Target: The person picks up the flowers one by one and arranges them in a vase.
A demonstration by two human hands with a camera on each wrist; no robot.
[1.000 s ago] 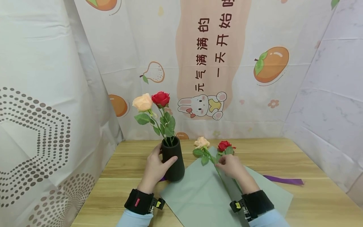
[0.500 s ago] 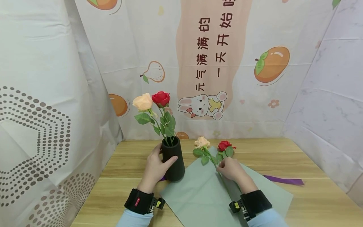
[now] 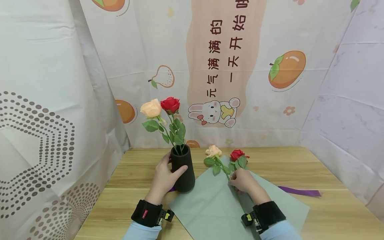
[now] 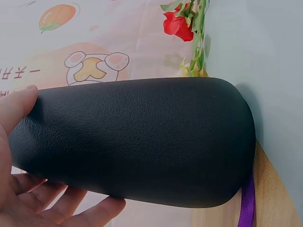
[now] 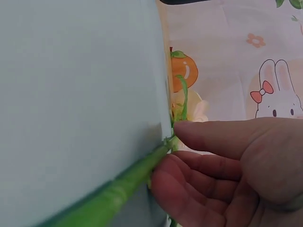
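Observation:
My left hand (image 3: 165,178) grips a black vase (image 3: 183,173) round its side, thumb in front. In the left wrist view the vase (image 4: 142,142) fills the middle, with fingers (image 4: 97,213) curled beneath it. A peach rose (image 3: 151,108) and a red rose (image 3: 170,105) stand in the vase. On sage-green wrapping paper (image 3: 210,203) lie a second peach rose (image 3: 213,151) and a second red rose (image 3: 237,154), heads at its far edge. My right hand (image 3: 246,181) pinches the lying peach rose's stem below its leaves; the right wrist view shows this stem (image 5: 118,189) close up at thumb and forefinger.
A purple ribbon (image 3: 301,191) sticks out from the paper on the right; a bit of purple ribbon (image 4: 247,201) also shows by the vase's base. The wooden table (image 3: 339,213) ends at a printed cloth backdrop (image 3: 270,116), with hanging cloth on both sides.
My right hand has slid slightly toward me along the stem, its wrist shifting a little left. The left hand and vase have stayed in place.

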